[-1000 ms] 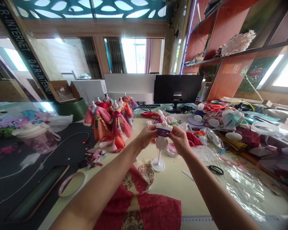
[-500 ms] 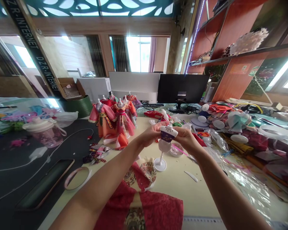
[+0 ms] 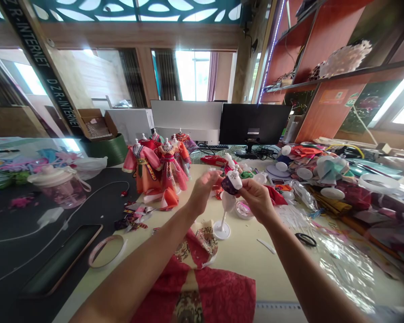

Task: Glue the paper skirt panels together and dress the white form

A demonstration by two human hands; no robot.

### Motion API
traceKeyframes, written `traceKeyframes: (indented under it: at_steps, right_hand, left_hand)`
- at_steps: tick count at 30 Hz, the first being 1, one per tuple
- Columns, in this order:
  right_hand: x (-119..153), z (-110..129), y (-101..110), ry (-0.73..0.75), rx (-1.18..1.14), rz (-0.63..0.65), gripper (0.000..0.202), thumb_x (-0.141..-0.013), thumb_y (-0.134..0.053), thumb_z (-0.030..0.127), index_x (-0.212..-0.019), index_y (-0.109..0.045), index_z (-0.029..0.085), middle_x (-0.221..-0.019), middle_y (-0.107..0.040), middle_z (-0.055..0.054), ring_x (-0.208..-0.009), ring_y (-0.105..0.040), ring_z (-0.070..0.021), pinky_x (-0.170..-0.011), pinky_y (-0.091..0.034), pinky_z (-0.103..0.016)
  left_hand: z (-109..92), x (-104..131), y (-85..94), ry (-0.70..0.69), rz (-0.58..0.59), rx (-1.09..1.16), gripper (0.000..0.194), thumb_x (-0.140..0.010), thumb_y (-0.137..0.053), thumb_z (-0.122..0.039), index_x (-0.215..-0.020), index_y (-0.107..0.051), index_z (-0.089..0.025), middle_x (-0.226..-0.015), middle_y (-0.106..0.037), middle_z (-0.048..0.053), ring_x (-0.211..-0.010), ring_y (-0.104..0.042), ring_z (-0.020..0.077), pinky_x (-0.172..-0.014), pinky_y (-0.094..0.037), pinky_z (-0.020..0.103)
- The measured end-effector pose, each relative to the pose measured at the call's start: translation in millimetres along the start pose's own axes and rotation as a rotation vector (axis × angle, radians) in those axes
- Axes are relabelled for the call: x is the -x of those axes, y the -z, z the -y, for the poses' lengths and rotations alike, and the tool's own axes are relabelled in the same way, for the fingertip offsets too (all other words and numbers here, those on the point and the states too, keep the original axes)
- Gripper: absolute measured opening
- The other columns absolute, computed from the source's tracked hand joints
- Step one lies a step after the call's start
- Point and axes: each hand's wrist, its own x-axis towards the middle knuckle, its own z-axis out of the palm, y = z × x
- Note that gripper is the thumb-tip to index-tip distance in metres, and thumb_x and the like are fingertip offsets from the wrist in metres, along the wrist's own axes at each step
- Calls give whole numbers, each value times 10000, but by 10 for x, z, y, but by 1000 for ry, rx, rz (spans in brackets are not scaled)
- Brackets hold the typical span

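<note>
A small white mannequin stand point(image 3: 221, 230) rises from the tabletop on a round base with a thin stem. Around its upper body sits a dark purple patterned cloth piece point(image 3: 229, 185) with a white part. My right hand point(image 3: 256, 195) pinches the right edge of this cloth between thumb and fingers. Just left of the stand, my left hand point(image 3: 204, 190) has its fingers stretched out, apart from the cloth as far as I can see. A red garment with gold brocade point(image 3: 227, 287) lies flat in front of me.
Several dressed mini mannequins point(image 3: 142, 166) stand at the back left. A tape roll point(image 3: 107, 252) and a phone point(image 3: 62, 260) lie left. Scissors point(image 3: 305, 239), clear plastic point(image 3: 346, 264) and piled fabrics point(image 3: 309, 157) are right. A ruler point(image 3: 279, 306) lies near the front edge.
My left hand has let go of the cloth and moved slightly left. The cloth has turned and folded around the mannequin's upper body, still in my right hand's pinch.
</note>
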Motion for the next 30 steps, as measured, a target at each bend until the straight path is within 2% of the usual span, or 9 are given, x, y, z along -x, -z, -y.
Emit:
traceKeyframes:
  at_steps: [1,2,6,9,15,22,30]
  right_hand:
    - [16,3,-19,0,-2,-7,286,-712,-690,464,-741,-620,188,-647,-621,-10,-590,-565,-138,-575,-483,-286]
    - [31,8,-39,-1,-3,-12,276,-721,-684,455,-741,-618,188,-654,-624,-11,-595,-570,-139,-578,-483,-286]
    - [82,33,-105,3,4,-30,218,-746,-673,394,-737,-608,187,-670,-620,-7,-612,-569,-134,-578,-469,-273]
    - [105,45,-132,16,12,-45,213,-751,-663,384,-728,-597,183,-646,-601,1,-602,-564,-130,-585,-472,-275]
    - [159,37,-182,62,62,-55,191,-773,-622,375,-744,-584,189,-680,-608,-11,-633,-569,-141,-614,-482,-292]
    - [207,96,-248,126,172,-87,112,-781,-600,307,-747,-594,201,-715,-597,-10,-667,-545,-144,-614,-453,-278]
    - [257,165,-211,151,241,-115,107,-794,-583,290,-740,-595,199,-668,-616,0,-633,-556,-141,-602,-440,-268]
  left_hand:
    - [-26,71,-7,-68,-89,-65,454,-812,-577,-522,-1054,-583,-138,-933,-658,68,-843,-608,151,-788,-461,275]
    - [-56,142,-21,-123,-118,-139,440,-803,-603,-494,-1061,-578,-138,-971,-655,79,-867,-610,160,-803,-467,284]
    - [-171,330,-115,-340,-30,-491,552,-710,-733,-292,-1206,-526,-167,-1206,-593,109,-1048,-578,217,-898,-465,316]
    - [-200,343,-156,-428,-37,-657,507,-731,-684,-207,-1212,-531,-156,-1174,-619,104,-1028,-595,215,-902,-477,317]
    - [-157,318,-149,-439,-73,-652,440,-731,-601,-125,-1166,-542,-143,-1081,-643,89,-954,-620,195,-870,-500,289]
    - [-153,346,-182,-447,-119,-667,384,-719,-607,-152,-1100,-557,-136,-1018,-630,85,-876,-621,182,-793,-517,267]
    - [-153,358,-186,-479,-144,-768,363,-717,-590,-147,-1077,-552,-145,-958,-629,66,-822,-605,171,-776,-495,262]
